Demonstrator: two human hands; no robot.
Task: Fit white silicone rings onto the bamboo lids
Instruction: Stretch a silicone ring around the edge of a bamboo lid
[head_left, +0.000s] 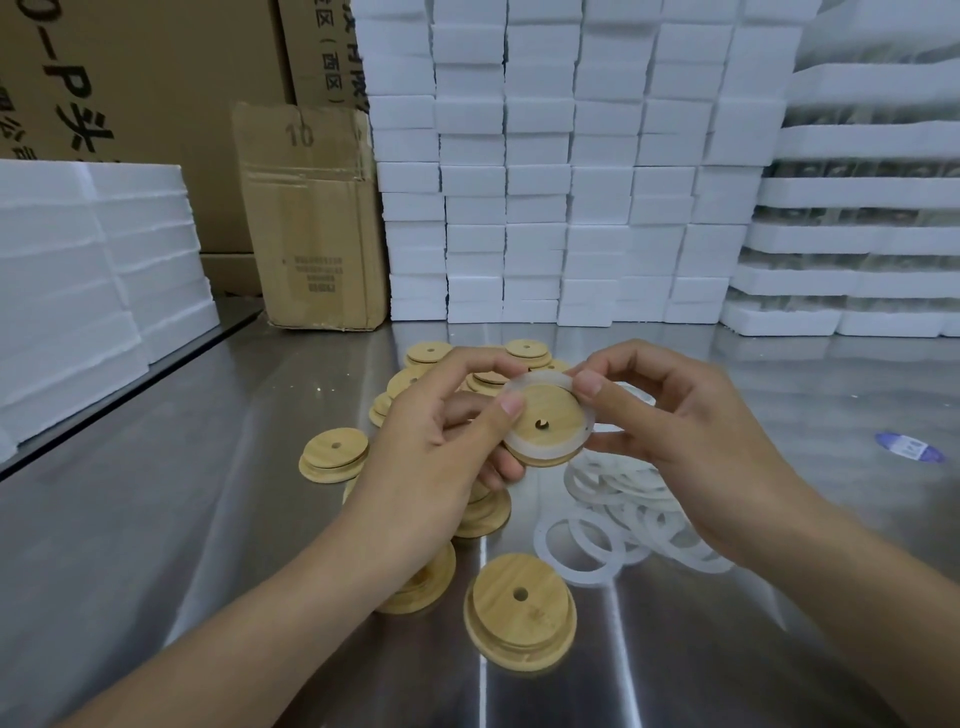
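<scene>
Above the steel table I hold a round bamboo lid (550, 415) with a small hole, between both hands. A white silicone ring (540, 448) lies around its raised part. My left hand (441, 436) grips the lid's left edge, thumb on top. My right hand (670, 431) pinches the ring and lid at the right edge. Loose bamboo lids (521, 610) lie under and behind my hands. A heap of white rings (608, 525) lies below my right hand.
The steel table (208, 519) carries white foam blocks (571, 208) stacked along the back and more foam slabs (78, 291) at left. A cardboard box (317, 223) stands at the back left. A blue-and-white label (909, 448) lies at far right.
</scene>
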